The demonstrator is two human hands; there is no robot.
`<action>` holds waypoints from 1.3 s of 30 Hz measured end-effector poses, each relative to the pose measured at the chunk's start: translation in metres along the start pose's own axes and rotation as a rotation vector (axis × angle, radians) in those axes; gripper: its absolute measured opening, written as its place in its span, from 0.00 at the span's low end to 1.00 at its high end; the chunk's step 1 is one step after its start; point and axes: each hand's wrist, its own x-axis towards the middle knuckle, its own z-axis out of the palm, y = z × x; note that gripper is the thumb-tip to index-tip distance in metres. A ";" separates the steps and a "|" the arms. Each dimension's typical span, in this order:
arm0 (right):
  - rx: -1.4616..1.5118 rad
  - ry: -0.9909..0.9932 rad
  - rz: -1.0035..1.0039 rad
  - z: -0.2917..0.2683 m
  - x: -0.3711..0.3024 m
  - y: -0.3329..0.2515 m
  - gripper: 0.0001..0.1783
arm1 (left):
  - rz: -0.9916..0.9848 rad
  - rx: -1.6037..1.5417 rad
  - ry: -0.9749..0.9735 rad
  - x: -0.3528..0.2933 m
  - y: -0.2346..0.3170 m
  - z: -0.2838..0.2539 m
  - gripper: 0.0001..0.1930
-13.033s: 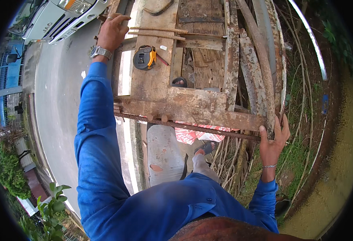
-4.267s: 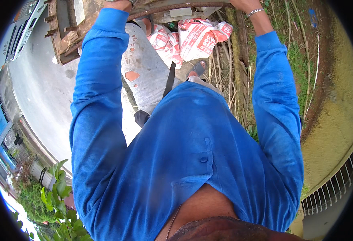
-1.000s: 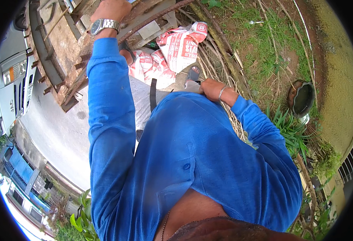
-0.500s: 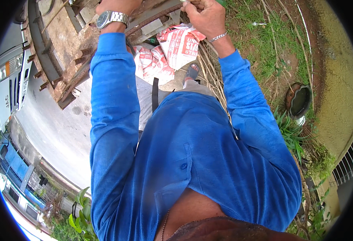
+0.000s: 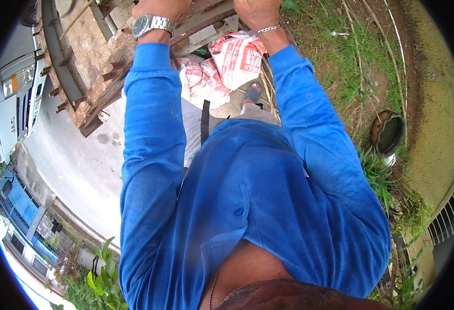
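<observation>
Both of my arms, in blue sleeves, stretch up to the top edge of the head view. My left hand (image 5: 162, 7), with a metal watch (image 5: 153, 25) at its wrist, is over the rusty metal frame (image 5: 100, 67). The picture's edge cuts off its fingers. To the right, my right hand (image 5: 258, 12) wears a chain bracelet (image 5: 268, 29). Its fingers also lie beyond the edge, so what either hand holds is hidden. Below the hands, red and white printed sacks (image 5: 236, 61) lie against the frame, near my sandalled foot (image 5: 253, 92).
Short rusty stubs stick out along the frame's outer side. Thin branches (image 5: 268, 85) lie by the sacks. Grass (image 5: 330, 62) and a dark scalloped pot (image 5: 389, 133) are on the right, beside a yellowish wall (image 5: 428, 103). A white truck (image 5: 15, 98) stands at the left on concrete (image 5: 77, 160).
My right hand has moved up and left; its thumb and fingertips, earlier pinched around a small pale thing, have left the picture. My left hand appears slightly further right, as does the whole scene.
</observation>
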 end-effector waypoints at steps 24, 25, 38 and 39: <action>-0.124 -0.047 -0.079 0.006 0.004 0.007 0.05 | -0.050 -0.053 0.004 -0.005 0.003 -0.005 0.14; -0.083 -0.040 -0.044 0.006 0.004 0.004 0.05 | -0.048 -0.046 0.008 -0.004 0.003 -0.004 0.14; -0.040 -0.002 -0.068 0.012 0.004 0.005 0.05 | -0.096 -0.094 0.014 -0.006 0.005 -0.006 0.14; -0.090 -0.037 -0.069 0.013 0.004 0.009 0.05 | -0.102 -0.086 0.017 -0.006 0.006 -0.006 0.14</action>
